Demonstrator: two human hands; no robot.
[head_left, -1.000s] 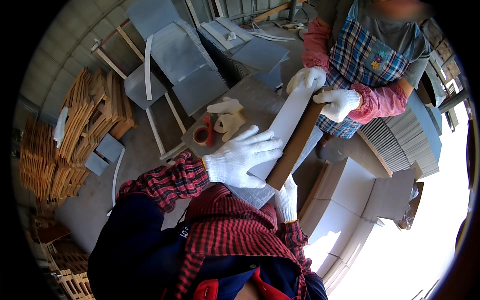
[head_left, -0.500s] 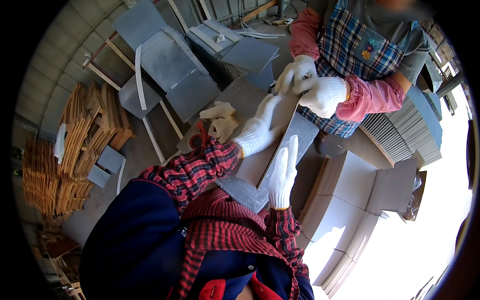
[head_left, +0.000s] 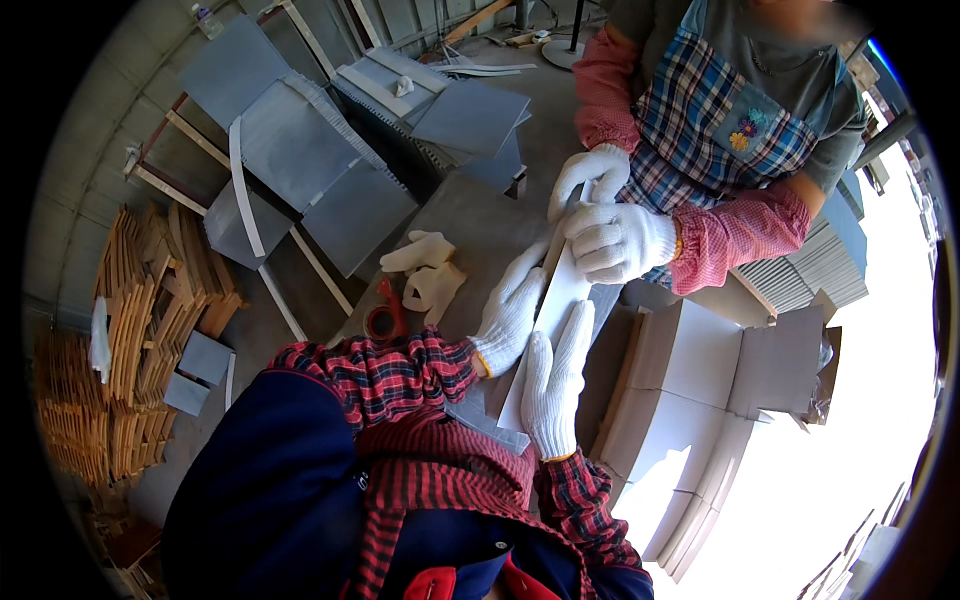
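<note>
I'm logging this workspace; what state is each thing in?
Left hand: gloved, open
Right hand: gloved, open
White strip: between these hands, far end gripped
Co-worker's hands: gloved, gripping
Spare gloves: unworn, lying loose
Red roll: lying down
White boxes: stacked
Wooden frames: stacked

Grey wall [head_left: 100, 140], glaring daylight [head_left: 800, 490]

- I see the left hand [head_left: 512, 315] and right hand [head_left: 558, 385] flanking a white strip [head_left: 562, 300].
- Co-worker's hands [head_left: 622, 243] hold its far end.
- Red tape [head_left: 398, 315] on the worktop [head_left: 488, 215].

Two own grips [head_left: 512, 315], two co-worker's [head_left: 622, 245], one tape roll [head_left: 398, 318].
</note>
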